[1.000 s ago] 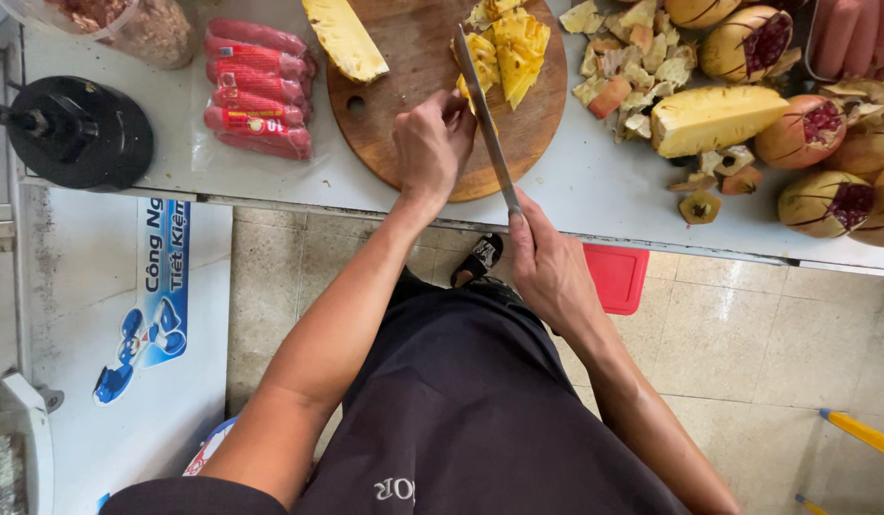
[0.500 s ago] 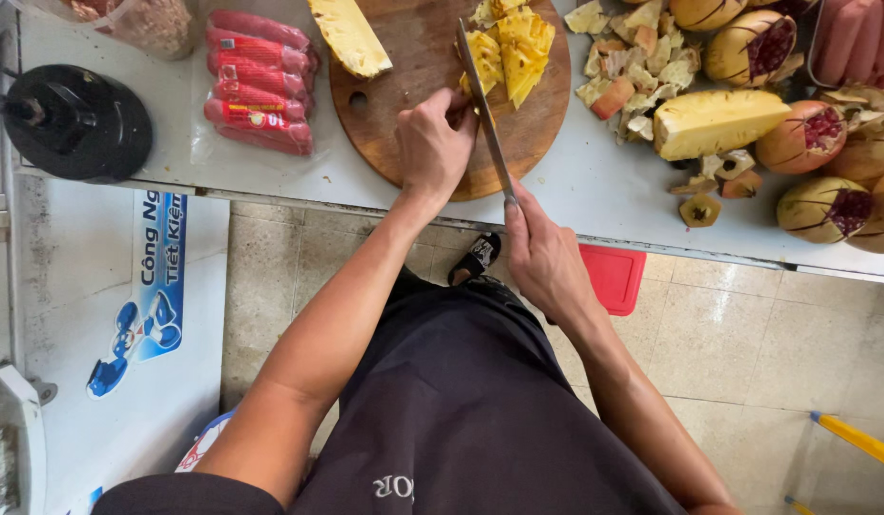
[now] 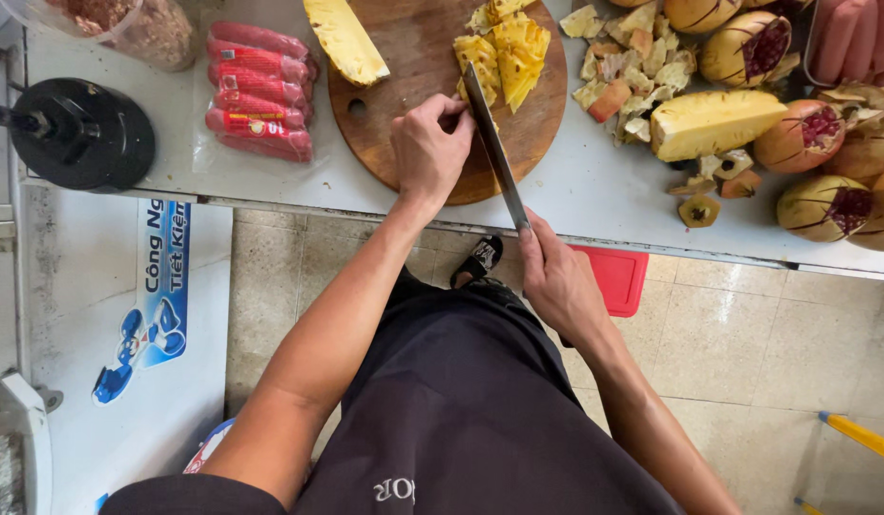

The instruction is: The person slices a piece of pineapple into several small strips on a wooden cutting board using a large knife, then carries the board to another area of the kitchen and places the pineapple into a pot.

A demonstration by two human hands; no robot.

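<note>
Since the earlier view, the long steel knife [image 3: 496,153] has shifted slightly leftward. The left hand [image 3: 429,153] pins yellow pineapple pieces [image 3: 504,52] on the round wooden board [image 3: 418,57]; the right hand [image 3: 561,281] closes on the handle. The flesh is probably wet and slippery, best held by its firm outer edge on the white desk [image 3: 575,191].

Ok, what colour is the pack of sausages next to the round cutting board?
Red, in clear wrapping: the pack of sausages shows best in the head view.
</note>
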